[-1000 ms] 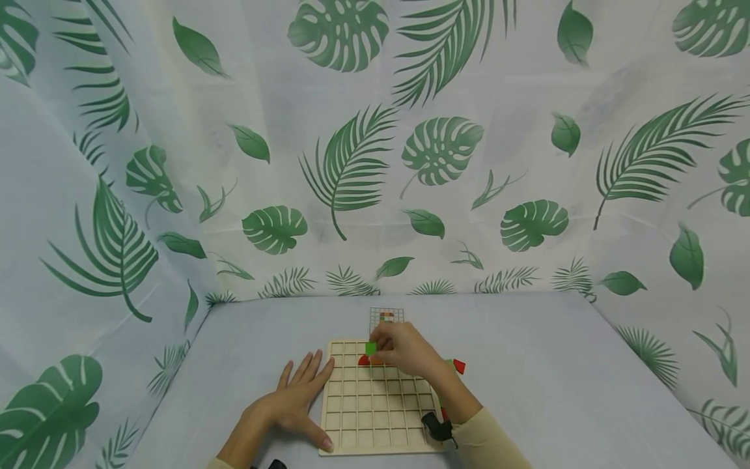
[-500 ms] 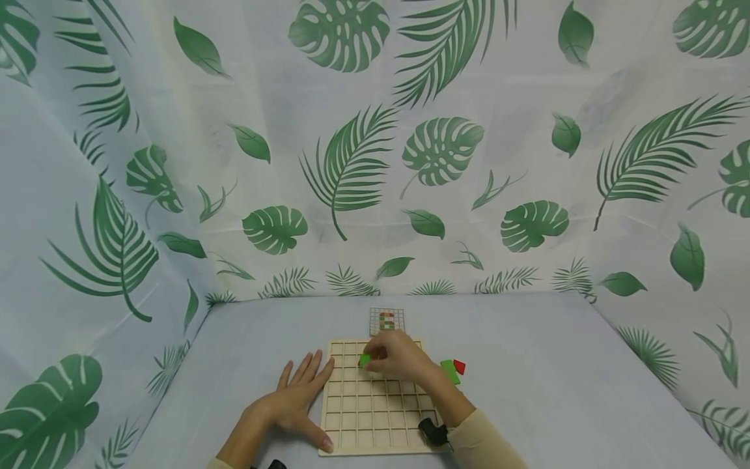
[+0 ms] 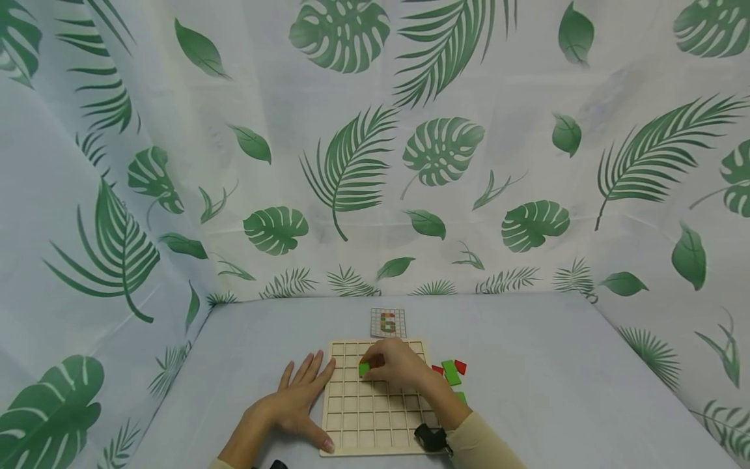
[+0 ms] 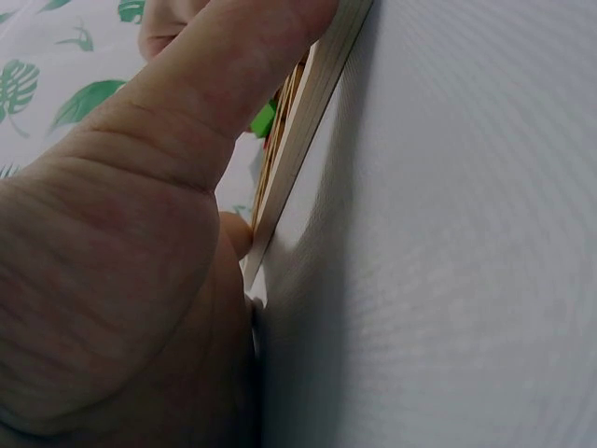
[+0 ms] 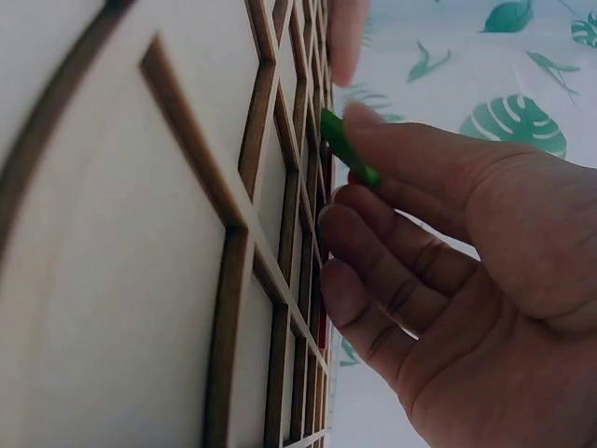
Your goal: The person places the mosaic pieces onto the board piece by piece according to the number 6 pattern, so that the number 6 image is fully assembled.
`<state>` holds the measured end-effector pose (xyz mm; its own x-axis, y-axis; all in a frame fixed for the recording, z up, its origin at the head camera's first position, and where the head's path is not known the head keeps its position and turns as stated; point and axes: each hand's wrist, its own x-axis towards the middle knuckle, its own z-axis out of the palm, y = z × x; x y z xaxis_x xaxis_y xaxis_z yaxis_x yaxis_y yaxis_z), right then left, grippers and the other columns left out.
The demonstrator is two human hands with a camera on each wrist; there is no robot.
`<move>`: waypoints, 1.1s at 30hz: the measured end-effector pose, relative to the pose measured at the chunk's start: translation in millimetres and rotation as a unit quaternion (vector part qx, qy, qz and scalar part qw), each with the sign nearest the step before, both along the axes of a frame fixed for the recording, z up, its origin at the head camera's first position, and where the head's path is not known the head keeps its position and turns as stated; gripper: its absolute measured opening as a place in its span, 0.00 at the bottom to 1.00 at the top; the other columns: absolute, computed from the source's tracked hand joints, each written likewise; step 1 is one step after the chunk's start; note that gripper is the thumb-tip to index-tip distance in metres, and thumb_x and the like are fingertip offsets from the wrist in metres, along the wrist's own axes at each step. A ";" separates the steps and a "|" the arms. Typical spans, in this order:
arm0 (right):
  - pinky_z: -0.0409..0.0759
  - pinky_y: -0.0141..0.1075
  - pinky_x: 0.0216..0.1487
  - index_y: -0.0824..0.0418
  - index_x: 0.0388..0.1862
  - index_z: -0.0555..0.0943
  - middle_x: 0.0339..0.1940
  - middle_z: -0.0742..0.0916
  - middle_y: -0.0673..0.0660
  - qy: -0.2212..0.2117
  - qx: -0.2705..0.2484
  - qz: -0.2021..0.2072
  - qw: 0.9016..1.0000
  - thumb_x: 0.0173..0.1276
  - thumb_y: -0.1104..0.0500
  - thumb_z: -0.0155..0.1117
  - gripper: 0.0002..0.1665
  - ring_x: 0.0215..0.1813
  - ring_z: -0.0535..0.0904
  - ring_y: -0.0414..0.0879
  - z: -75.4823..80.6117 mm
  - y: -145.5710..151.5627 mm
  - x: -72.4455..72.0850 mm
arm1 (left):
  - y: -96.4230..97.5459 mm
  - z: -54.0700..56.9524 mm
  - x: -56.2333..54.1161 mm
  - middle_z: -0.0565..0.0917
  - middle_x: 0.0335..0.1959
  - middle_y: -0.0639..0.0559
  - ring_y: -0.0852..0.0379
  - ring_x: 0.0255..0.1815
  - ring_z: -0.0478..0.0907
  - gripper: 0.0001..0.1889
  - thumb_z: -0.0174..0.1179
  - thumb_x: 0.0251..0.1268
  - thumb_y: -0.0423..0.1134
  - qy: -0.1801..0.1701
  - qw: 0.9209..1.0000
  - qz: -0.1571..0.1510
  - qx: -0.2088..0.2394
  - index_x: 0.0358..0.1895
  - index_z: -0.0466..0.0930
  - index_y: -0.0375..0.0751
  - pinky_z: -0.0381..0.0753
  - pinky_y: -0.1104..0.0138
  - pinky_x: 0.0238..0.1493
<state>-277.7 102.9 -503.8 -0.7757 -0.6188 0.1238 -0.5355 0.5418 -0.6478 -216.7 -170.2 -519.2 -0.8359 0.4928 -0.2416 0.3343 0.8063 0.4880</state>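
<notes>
My right hand [image 3: 395,366] pinches a green square tile [image 3: 364,370] between thumb and fingers, over the upper left part of a wooden grid board [image 3: 375,420]. In the right wrist view the green tile [image 5: 347,149] is tilted at the board's surface, its lower edge close to the grid ridges. Red shows on the board beneath the fingers, mostly hidden by them. My left hand [image 3: 295,402] lies with fingers spread along the board's left edge, the thumb on its lower left corner. The left wrist view shows that thumb [image 4: 205,103] against the wooden edge.
A small pattern card [image 3: 388,322] with a red and green figure on a grid lies behind the board. Right of the board are loose green tiles [image 3: 451,372] and red tiles [image 3: 460,367], some partly hidden by the right arm. A leaf-print curtain [image 3: 457,247] stands behind the table.
My right hand has brought the green tile down and slightly left, toward the cell just below the red piece. More of the card and loose tiles now shows. The left hand stays put.
</notes>
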 end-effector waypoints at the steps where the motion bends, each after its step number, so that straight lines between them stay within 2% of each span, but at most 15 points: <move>1: 0.78 0.29 0.34 0.60 0.43 0.91 0.32 0.89 0.46 -0.001 0.001 -0.002 1.000 0.63 0.60 0.79 0.10 0.32 0.77 0.33 -0.4 -0.1 0.0 | 0.1 -0.1 0.1 0.33 0.87 0.37 0.35 0.87 0.28 0.79 0.79 0.32 0.76 0.000 1.000 0.001 0.000 0.87 0.39 0.49 0.24 0.33 0.80; 13: 0.80 0.27 0.34 0.60 0.42 0.91 0.32 0.89 0.47 0.005 0.029 0.001 1.000 0.62 0.60 0.80 0.11 0.31 0.78 0.31 0.7 -2.0 1.6 | 1.1 0.1 -0.6 0.33 0.87 0.37 0.36 0.87 0.28 0.79 0.79 0.31 0.76 0.000 1.000 0.002 -0.003 0.87 0.40 0.50 0.24 0.33 0.80; 19: 0.79 0.27 0.33 0.63 0.42 0.90 0.32 0.90 0.51 0.018 0.030 0.002 0.999 0.60 0.63 0.81 0.11 0.31 0.77 0.31 2.2 -3.0 4.4 | 0.4 -0.6 -0.6 0.33 0.87 0.37 0.36 0.87 0.28 0.79 0.78 0.32 0.76 0.000 1.000 0.001 -0.007 0.87 0.39 0.50 0.24 0.33 0.80; 33: 0.80 0.28 0.35 0.60 0.39 0.90 0.33 0.90 0.52 0.027 0.040 0.001 0.999 0.62 0.62 0.80 0.08 0.33 0.80 0.32 -1.8 -2.2 3.1 | 0.0 -1.8 -0.8 0.34 0.87 0.38 0.36 0.87 0.28 0.79 0.78 0.31 0.76 0.002 1.000 0.001 -0.006 0.87 0.40 0.50 0.25 0.33 0.80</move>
